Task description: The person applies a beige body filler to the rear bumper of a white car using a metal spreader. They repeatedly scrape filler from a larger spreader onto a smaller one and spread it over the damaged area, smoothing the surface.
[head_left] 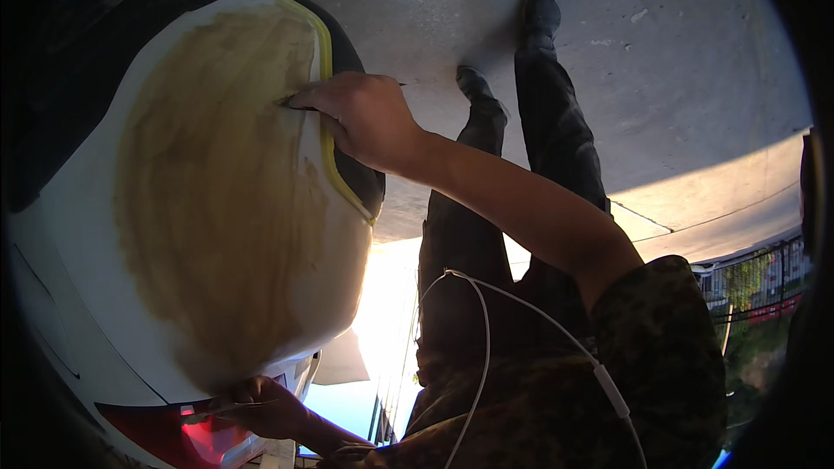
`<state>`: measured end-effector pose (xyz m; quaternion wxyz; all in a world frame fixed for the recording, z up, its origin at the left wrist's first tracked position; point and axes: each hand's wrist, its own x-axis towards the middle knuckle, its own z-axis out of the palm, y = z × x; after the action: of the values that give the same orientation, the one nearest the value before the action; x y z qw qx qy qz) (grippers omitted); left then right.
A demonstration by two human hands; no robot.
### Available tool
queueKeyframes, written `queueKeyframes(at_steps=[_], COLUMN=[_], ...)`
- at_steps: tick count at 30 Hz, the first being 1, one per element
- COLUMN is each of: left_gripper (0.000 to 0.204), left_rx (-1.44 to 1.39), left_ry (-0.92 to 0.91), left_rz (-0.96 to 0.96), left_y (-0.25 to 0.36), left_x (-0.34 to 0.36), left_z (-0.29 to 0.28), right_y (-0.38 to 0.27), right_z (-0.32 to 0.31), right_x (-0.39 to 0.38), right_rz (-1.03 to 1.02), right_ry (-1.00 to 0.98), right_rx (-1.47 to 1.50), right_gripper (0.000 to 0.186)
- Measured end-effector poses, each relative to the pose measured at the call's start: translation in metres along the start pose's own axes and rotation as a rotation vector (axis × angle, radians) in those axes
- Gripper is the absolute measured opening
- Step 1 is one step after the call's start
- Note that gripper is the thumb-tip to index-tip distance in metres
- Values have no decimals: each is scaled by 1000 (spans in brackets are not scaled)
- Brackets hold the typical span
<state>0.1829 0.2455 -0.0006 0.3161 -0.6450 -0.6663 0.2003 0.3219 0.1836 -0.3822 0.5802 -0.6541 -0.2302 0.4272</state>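
A white car body panel (74, 200) fills the left side, with a wide brown, streaky patch (217, 191) smeared over it. My right hand (369, 117) is closed at the patch's upper right edge, pinching a thin, dark, flat piece (287, 103). One tip of that piece meets the patch; most of it is hidden by my fingers. Yellow masking tape (326, 48) runs along the panel's edge, under my right wrist. Lower down, my left hand (265, 408) is closed beside the red tail light (161, 434). Something thin and flat shows at its fingers, too dark to name.
A black wheel-arch edge (347, 56) borders the tape. Past it lies grey concrete floor (695, 61), where my legs in dark trousers (556, 113) stand. A white cable (486, 330) hangs across my camouflage shirt. Bright sunlight glares below the panel, and a fence (764, 274) stands at right.
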Motion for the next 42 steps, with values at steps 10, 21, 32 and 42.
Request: queueKeyframes(at_steps=[10, 21, 32, 42], left_gripper=[63, 70, 80, 64], left_rx=[-167, -154, -92, -278], left_ry=[-43, -67, -44, -92], left_rz=[-116, -212, -184, -320], left_y=[7, 1, 20, 11], left_x=[1, -1, -3, -5], left_z=[-3, -3, -8, -3], right_y=[71, -2, 73, 65], right_z=[4, -12, 11, 21], right_x=[62, 23, 111, 140], right_rz=[126, 89, 447, 351], right_ry=[14, -234, -177, -298], right_rx=[-199, -90, -262, -316], right_gripper=[22, 23, 24, 29])
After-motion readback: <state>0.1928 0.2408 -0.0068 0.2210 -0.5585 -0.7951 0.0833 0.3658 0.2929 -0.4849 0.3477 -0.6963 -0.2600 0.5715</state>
